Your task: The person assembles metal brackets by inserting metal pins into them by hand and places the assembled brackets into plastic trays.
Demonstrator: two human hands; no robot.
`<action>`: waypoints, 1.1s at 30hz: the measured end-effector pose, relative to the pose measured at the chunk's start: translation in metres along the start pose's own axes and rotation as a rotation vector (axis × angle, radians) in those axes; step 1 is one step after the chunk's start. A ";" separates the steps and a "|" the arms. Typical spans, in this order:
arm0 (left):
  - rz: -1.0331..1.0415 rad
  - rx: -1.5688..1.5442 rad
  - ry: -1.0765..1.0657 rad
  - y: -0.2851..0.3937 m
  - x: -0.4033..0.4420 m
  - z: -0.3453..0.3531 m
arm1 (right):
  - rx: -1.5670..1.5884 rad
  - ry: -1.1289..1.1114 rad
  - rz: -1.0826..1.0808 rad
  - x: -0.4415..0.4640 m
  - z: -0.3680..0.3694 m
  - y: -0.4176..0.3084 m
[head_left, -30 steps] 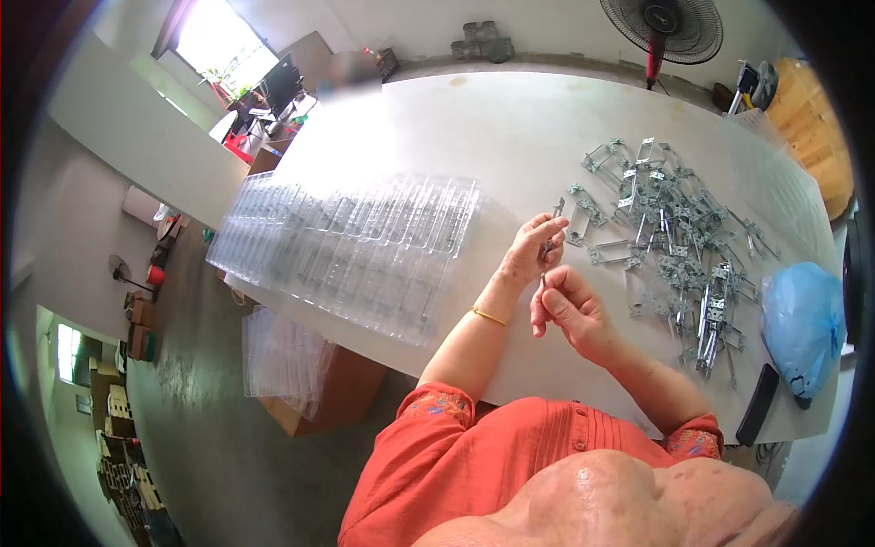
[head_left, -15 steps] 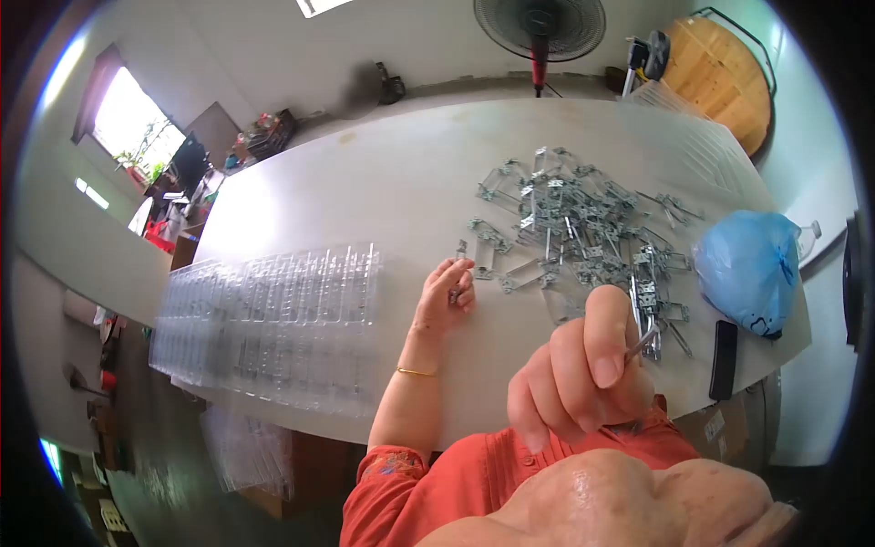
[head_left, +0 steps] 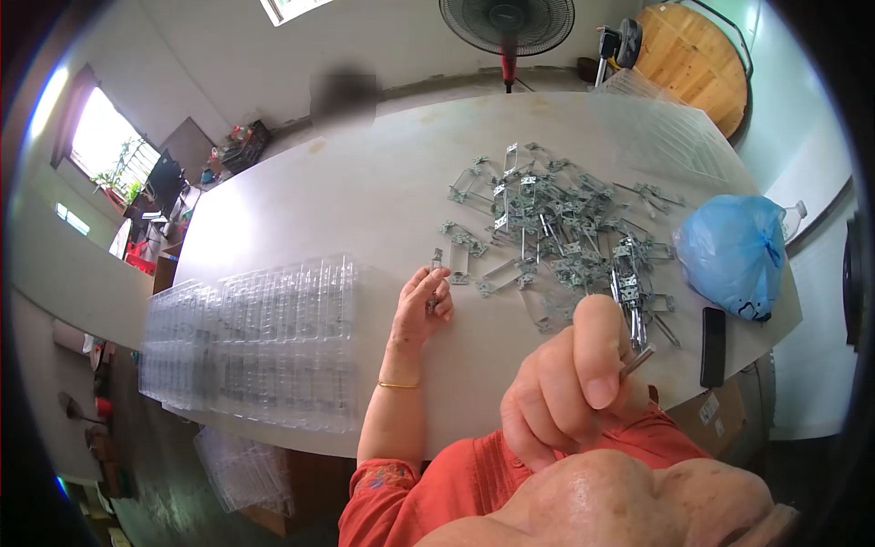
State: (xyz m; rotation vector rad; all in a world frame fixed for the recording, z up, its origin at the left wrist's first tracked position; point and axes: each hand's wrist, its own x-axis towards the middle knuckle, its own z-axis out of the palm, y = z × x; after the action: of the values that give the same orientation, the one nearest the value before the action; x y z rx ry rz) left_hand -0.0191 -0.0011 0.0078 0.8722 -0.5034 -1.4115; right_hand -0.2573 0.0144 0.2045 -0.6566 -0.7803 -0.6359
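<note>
My left hand (head_left: 421, 310) is closed around a small metal bracket (head_left: 437, 259), whose end pokes up above the fingers. It is over the table, left of a heap of metal bracket assemblies (head_left: 570, 214). Close to the camera, my right hand (head_left: 565, 387) pinches a thin metal rod (head_left: 637, 361) between thumb and forefinger. The rod's tip sticks out to the right, and its other end is hidden in the hand. Behind the right hand lie the nearer parts of the heap, with several longer rods among them.
Clear plastic trays (head_left: 255, 342) are stacked at the table's left, with more trays (head_left: 670, 137) at the far right. A blue plastic bag (head_left: 732, 255) and a black phone (head_left: 713, 346) lie to the right. A fan (head_left: 508, 23) stands behind the table (head_left: 383, 173).
The camera view has turned slightly, so the table and heap appear farther left. The right hand's rod shows more clearly and sits a little lower in view. Both hands keep their grip.
</note>
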 end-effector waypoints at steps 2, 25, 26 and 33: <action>0.002 0.000 -0.009 0.000 0.000 -0.002 | -0.011 0.010 0.020 0.000 0.000 0.002; -0.013 -0.020 -0.033 0.000 0.001 -0.005 | 0.104 0.039 0.079 -0.002 -0.003 0.017; -0.012 -0.019 -0.034 -0.001 0.002 -0.006 | 0.109 0.032 0.090 -0.002 -0.003 0.016; -0.004 0.003 -0.030 -0.002 0.002 -0.007 | 0.123 0.037 0.085 -0.003 -0.005 0.017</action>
State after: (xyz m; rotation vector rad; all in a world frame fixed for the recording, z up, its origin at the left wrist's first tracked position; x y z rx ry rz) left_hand -0.0148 -0.0015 0.0014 0.8558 -0.5266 -1.4292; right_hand -0.2441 0.0223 0.1943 -0.5610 -0.7470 -0.5168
